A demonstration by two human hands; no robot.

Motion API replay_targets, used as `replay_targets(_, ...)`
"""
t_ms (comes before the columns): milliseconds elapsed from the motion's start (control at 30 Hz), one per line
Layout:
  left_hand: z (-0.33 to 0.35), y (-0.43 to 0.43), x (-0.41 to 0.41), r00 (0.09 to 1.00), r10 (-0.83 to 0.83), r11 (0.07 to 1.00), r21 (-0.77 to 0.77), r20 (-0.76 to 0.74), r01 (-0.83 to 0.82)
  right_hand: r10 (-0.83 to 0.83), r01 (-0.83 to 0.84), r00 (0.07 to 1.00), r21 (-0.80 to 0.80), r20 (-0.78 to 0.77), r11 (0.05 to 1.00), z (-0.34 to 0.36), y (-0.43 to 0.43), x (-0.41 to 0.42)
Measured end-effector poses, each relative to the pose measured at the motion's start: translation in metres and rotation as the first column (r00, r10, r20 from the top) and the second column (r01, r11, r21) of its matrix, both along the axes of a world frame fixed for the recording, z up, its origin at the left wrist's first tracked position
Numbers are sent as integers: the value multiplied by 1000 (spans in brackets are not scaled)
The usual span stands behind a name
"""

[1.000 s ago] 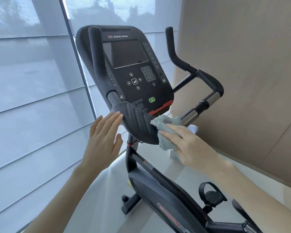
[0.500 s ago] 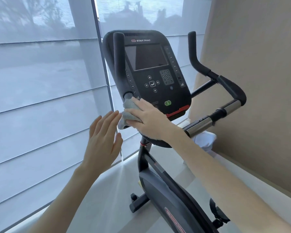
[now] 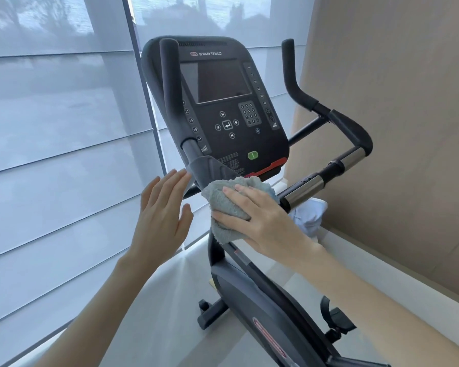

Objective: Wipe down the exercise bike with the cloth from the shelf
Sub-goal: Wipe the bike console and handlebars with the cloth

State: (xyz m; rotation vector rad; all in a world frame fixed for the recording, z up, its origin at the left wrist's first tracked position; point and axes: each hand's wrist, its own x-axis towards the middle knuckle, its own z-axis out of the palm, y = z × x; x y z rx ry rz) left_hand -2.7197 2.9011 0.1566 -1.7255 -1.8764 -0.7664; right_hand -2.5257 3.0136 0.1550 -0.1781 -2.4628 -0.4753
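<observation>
A black exercise bike (image 3: pixel 231 115) with a dark console screen fills the middle of the head view. My right hand (image 3: pixel 260 218) presses a bunched grey-blue cloth (image 3: pixel 224 205) onto the black pad below the console, hiding most of that pad. My left hand (image 3: pixel 162 215) is held flat with fingers apart just left of the pad, its fingertips close to the pad's edge and holding nothing. Black handlebars (image 3: pixel 329 115) with chrome sections rise on the right.
Window blinds (image 3: pixel 59 154) cover the whole left side. A beige wall (image 3: pixel 395 102) stands close behind the handlebars on the right. A white object (image 3: pixel 309 215) lies on the floor behind the bike. The bike's pedal (image 3: pixel 337 319) is at the lower right.
My right hand has slid the cloth from the pad's left end, by the upright grip, back toward the middle and right of the pad. My left hand has stayed beside the pad.
</observation>
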Motion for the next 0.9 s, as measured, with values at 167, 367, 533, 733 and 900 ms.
replay_targets(167,5,-1,-2,1000,-12,1000,0,-5,12,26,-25,1000,-56,13,998,-8,9,30)
replay_targets(367,9,0,-4,999,-40,999,-14,-25,39,19,-168,977,-706,-214,688,27,19,51)
replay_targets(533,9,6,1,993,-90,994,-70,-74,84,59,-290,948,-769,-314,570,72,36,-8)
replay_targets(733,9,1,-4,993,-107,993,-64,-58,103,76,-78,996,-906,-51,415,58,53,-66)
replay_targets(900,6,-3,-7,995,-95,994,-52,-15,94,30,21,999,-889,40,457,46,58,-49)
